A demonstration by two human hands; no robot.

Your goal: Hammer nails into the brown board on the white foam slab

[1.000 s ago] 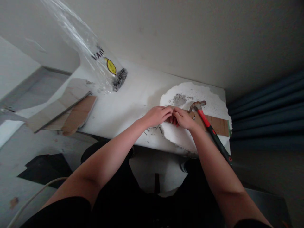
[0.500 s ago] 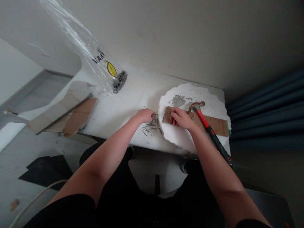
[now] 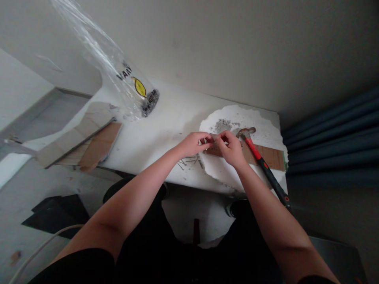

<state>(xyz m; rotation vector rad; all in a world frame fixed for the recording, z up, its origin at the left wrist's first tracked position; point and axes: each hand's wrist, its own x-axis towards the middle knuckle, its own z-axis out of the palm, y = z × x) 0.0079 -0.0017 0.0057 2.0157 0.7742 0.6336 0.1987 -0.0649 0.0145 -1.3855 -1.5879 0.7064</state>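
Observation:
Both hands meet over the left end of a brown wooden strip (image 3: 268, 156), which lies on a torn white sheet (image 3: 254, 114). My left hand (image 3: 195, 144) is closed in a pinch, thumb and forefinger near the strip's end. Beside it, my right hand (image 3: 232, 146) also pinches, its fingertips almost touching the left ones. Whatever sits between the fingertips is too small to make out. Several loose nails (image 3: 189, 161) are scattered just below my left hand. A claw hammer (image 3: 262, 163) with a red and black handle lies across the strip, right of my right hand.
A clear plastic bag (image 3: 137, 88) with a yellow lemon print stands at the back of the white table (image 3: 166, 118). Broken brown boards (image 3: 100, 144) hang over the left edge. Grey grit (image 3: 222, 125) dots the sheet. A dark curtain (image 3: 334, 142) hangs at right.
My left hand has moved right, from the pile of nails to the wooden strip's end. My right hand has shifted slightly right and changed its grip, bringing its fingertips to the left hand's.

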